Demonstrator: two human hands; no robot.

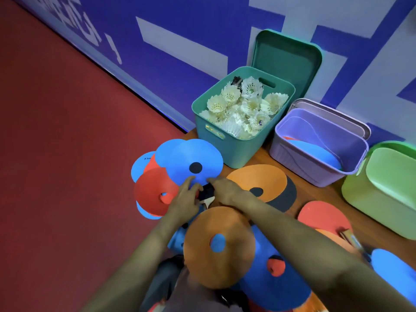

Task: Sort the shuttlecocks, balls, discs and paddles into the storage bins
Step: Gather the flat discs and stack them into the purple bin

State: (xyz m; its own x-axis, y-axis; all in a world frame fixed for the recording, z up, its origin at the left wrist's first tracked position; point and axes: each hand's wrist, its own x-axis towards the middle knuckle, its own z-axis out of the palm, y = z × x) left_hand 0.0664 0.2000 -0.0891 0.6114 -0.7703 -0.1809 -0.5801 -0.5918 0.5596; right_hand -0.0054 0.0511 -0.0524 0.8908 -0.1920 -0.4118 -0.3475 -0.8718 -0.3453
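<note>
**Item:** small dark object (207, 192), black with a pale corner. We cannot tell what kind of thing it is. It sits between both hands, amid the pile of discs.

**Hold:** the right hand (225, 190) has its fingers curled over the object's top edge. The left hand (185, 197) has its fingers bent against the object's left side, forefinger stretched toward a blue rim. We cannot tell whether this hand grips.

**Just past the fingertips:** blue disc (193, 158), overlapping its neighbours.

**Left of the fingers:** red disc (150, 192), jutting past the edge of the wooden surface (266, 154) over the red floor (67, 176), which spreads broad on that side.

**Right of the fingers:** orange disc (256, 176) lying on a black disc (287, 194).

**Behind the wrists:** second orange disc (216, 262), between the forearms.

**Farther beyond the fingertips:** teal bin (234, 149) heaped with shuttlecocks (243, 109), its near wall just beside the blue disc's rim. To the right stand the purple bin (299, 163) and then the green bin (371, 199). We see only narrow strips of wood between the discs and the bins.
</note>
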